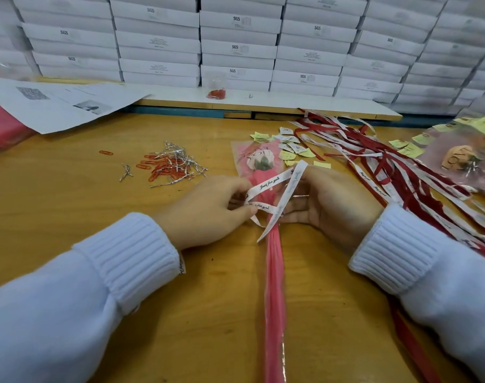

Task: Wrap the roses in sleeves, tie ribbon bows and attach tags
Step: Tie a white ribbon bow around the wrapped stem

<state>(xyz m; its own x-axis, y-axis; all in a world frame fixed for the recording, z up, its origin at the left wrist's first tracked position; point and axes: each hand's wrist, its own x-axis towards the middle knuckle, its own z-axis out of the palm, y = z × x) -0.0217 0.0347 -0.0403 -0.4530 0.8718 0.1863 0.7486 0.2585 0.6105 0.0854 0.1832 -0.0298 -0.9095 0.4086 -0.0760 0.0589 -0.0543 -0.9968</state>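
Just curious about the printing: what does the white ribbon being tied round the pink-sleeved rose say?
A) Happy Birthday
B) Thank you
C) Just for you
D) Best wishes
C: the white ribbon crossing the pink sleeve carries "Just for you" in black script.

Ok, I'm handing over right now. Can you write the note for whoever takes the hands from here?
Left hand pinches a loop of the white ribbon; right hand holds its other strand at the pink sleeve.
The rose lies sleeved on the table, head pointing away. Spare ribbons to the right, tags beside the rose head, paper clips to the left.
Done: sleeve on, ribbon crossed over the sleeve. Left: finish the bow, attach a tag.
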